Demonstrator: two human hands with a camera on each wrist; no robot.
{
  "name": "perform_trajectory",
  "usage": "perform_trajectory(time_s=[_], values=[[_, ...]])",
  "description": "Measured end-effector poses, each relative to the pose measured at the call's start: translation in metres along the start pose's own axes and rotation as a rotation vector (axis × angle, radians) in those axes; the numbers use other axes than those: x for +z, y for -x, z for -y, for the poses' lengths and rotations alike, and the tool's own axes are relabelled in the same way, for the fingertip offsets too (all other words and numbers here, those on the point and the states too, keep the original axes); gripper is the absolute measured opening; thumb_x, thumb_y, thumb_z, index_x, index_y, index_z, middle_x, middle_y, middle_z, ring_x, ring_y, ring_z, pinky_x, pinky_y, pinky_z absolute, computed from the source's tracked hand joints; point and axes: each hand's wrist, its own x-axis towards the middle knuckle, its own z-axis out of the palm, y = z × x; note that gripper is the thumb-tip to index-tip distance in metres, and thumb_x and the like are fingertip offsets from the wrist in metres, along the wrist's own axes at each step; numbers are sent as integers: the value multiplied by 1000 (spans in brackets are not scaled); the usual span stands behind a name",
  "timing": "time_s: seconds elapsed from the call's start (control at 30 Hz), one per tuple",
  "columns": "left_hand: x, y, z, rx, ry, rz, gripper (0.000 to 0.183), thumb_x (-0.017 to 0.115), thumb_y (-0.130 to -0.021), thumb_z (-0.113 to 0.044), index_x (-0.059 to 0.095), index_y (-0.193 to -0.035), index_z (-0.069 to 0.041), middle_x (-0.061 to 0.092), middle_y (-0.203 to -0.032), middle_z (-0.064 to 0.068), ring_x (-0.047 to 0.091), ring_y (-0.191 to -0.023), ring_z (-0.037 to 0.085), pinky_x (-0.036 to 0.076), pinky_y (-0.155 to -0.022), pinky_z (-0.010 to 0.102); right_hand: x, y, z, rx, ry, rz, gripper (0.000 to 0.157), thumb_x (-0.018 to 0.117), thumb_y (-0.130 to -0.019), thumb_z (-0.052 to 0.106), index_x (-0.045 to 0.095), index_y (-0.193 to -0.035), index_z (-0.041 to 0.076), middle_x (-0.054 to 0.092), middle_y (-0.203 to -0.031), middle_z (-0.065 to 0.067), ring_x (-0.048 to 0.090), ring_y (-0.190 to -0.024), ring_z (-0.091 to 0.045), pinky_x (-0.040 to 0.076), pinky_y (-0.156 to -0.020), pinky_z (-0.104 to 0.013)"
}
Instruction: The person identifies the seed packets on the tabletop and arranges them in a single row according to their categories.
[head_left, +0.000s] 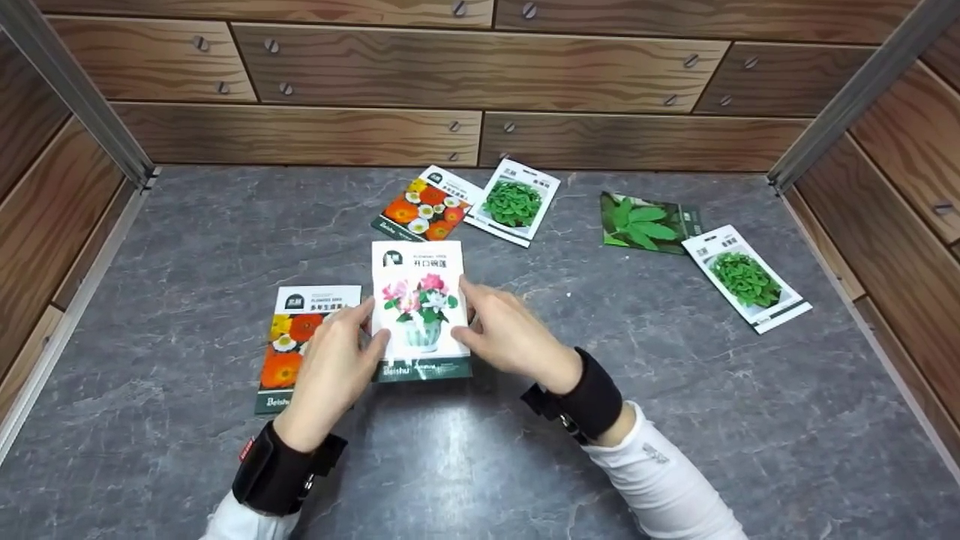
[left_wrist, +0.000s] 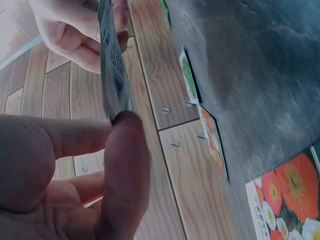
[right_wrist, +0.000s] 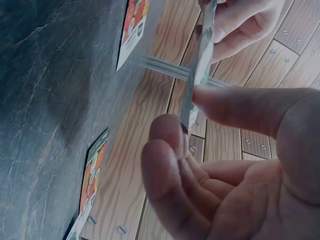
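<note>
A white seed packet with pink flowers in a striped bowl is raised over the table, its front facing up. My left hand pinches its left edge between thumb and fingers. On the opposite edge, my right hand grips it the same way, thumb on the front. Both wrist views show the packet edge-on, with fingertips behind it. Partly under my left hand lies an orange-poppy seed packet on the table.
Toward the back, another poppy packet overlaps a green-leaf packet. Farther right, a dark green packet lies against a second white leafy packet. Wood-plank panels wall the grey table at the back and sides.
</note>
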Motion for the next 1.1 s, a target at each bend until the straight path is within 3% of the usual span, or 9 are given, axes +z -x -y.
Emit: perform_trajectory(time_s=[0.07,0.2,0.27,0.33,0.43,0.57,0.8,0.97,1.1], values=[[2,1,1,13,-38,19,41,70,-98,-11,66,-135,6,68,-91,17,54,-75,24,37,-65,28,1,0,-1,-8,39,22,69,72,-97,15,43,-154,-11,73,-108,-17,70,-90,-28,60,-81,-43],[6,2,4,17,-121,72,10,70,-98,-13,68,-96,-3,55,-73,9,46,-65,21,29,-62,29,4,-1,-3,-16,103,72,52,73,-96,18,58,-138,-8,70,-96,-13,66,-86,-30,58,-79,-49],[7,2,6,12,-155,94,19,70,-98,-14,59,-84,-7,50,-69,7,45,-63,22,27,-61,30,6,-2,-4,-13,113,95,41,75,-95,22,63,-126,-1,68,-92,-11,67,-86,-30,58,-80,-50],[8,1,7,3,-177,114,19,71,-98,-15,61,-84,-7,52,-69,9,49,-64,24,28,-61,31,9,-3,-5,-2,118,121,40,77,-94,28,63,-121,2,69,-96,-12,69,-91,-33,59,-84,-52],[9,1,10,-13,-204,142,13,71,-97,-16,69,-95,-3,65,-79,14,60,-71,29,35,-62,33,13,-3,-6,13,124,158,51,80,-92,36,63,-126,2,73,-110,-17,72,-105,-38,59,-94,-54],[10,1,13,-26,-245,174,19,71,-97,-17,73,-106,0,74,-94,21,68,-79,36,44,-62,39,20,-5,-7,8,140,190,63,82,-89,40,62,-132,-1,73,-123,-21,70,-115,-42,57,-100,-56],[13,1,16,-6,-273,187,15,72,-97,-16,69,-92,-2,70,-85,20,65,-72,35,43,-57,39,26,-5,-8,34,160,213,76,83,-88,41,57,-144,-4,67,-139,-24,65,-128,-44,53,-111,-55],[17,3,18,42,-325,154,19,74,-94,-15,64,-83,-2,70,-82,20,68,-71,39,50,-57,47,30,-5,-6,56,198,236,83,81,-89,44,52,-149,-5,63,-145,-24,62,-133,-44,53,-112,-56],[21,6,19,120,-375,73,22,78,-90,-13,63,-79,-2,70,-77,20,68,-68,40,52,-56,50,34,-6,-5,55,236,232,80,81,-89,45,55,-145,-5,68,-137,-23,66,-126,-42,57,-104,-56]])
